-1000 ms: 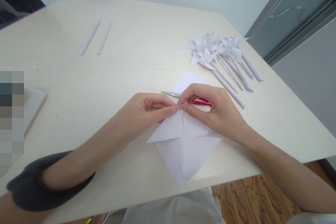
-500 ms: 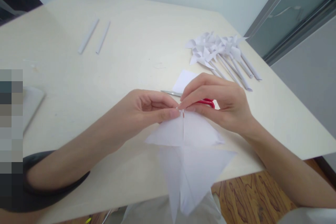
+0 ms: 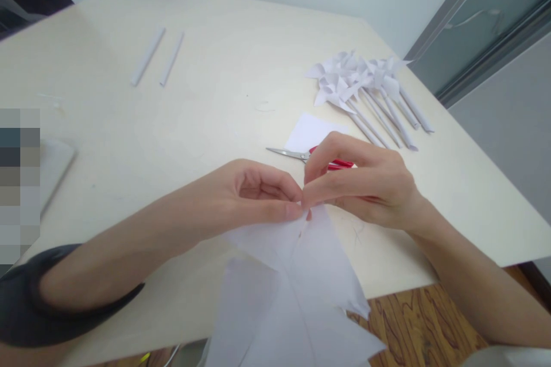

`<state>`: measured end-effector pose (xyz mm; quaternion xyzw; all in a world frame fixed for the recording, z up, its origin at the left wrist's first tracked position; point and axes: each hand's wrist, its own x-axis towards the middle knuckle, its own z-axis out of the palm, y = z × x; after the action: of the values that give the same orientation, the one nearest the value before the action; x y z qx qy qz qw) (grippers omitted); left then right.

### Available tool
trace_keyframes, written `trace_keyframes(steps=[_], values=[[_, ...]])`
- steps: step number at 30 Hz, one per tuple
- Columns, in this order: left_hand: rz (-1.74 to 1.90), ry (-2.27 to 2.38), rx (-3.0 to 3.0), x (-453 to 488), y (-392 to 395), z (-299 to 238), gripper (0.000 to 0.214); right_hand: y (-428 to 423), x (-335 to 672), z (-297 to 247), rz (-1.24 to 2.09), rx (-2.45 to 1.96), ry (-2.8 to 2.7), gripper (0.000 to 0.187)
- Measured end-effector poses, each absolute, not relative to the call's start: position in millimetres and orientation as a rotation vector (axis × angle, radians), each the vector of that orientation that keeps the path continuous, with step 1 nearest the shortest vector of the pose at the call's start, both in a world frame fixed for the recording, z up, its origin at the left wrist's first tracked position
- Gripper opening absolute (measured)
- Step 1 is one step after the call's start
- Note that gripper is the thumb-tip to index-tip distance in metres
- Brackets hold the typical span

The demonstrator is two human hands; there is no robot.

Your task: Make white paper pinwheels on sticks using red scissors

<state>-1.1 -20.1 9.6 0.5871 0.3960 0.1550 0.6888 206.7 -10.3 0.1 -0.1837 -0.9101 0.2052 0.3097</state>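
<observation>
A sheet of white paper [image 3: 297, 292], slit in from its edges and creased along diagonals, hangs down over the table's front edge. My left hand [image 3: 253, 198] pinches its upper part between thumb and fingers. Close against it, my right hand [image 3: 361, 180] pinches the same upper edge, its fingertips meeting the left ones. Just behind my right hand lie scissors [image 3: 288, 153] with red handles, partly covered by its fingers. Beneath the scissors is a smaller white paper piece [image 3: 307, 129].
Several white paper pinwheels [image 3: 344, 77] with rolled-paper sticks lie heaped at the back right. Two rolled paper tubes [image 3: 148, 57] rest at the back left. A pale flat object [image 3: 55, 166] sits at the left edge. The pale table [image 3: 215, 92] meets a wall behind.
Both hands have come slightly toward me, still pinching the paper. The sheet has swung and spread wider below, and more of the scissors shows.
</observation>
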Motion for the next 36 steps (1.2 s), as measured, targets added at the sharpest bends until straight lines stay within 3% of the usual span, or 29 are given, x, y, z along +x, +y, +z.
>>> trace_keyframes(steps=[7, 19, 33, 36], values=[[0.487, 1.067, 1.328, 3.2, -23.5, 1.7, 0.01, -10.3, 202.3, -1.3, 0.588, -0.643, -2.394, 0.009], [0.745, 1.273, 1.716, 4.1, -34.4, -2.9, 0.012, -14.6, 194.0, -6.0, 0.852, -0.965, -2.109, 0.003], [0.813, 1.273, 1.827, 4.6, -33.7, -4.6, 0.008, -13.5, 195.1, -7.2, 0.533, -0.948, -2.259, 0.005], [0.907, 1.248, 1.754, 2.6, -30.2, -5.0, 0.007, -5.7, 207.6, -6.6, 0.425, -1.122, -2.263, 0.011]])
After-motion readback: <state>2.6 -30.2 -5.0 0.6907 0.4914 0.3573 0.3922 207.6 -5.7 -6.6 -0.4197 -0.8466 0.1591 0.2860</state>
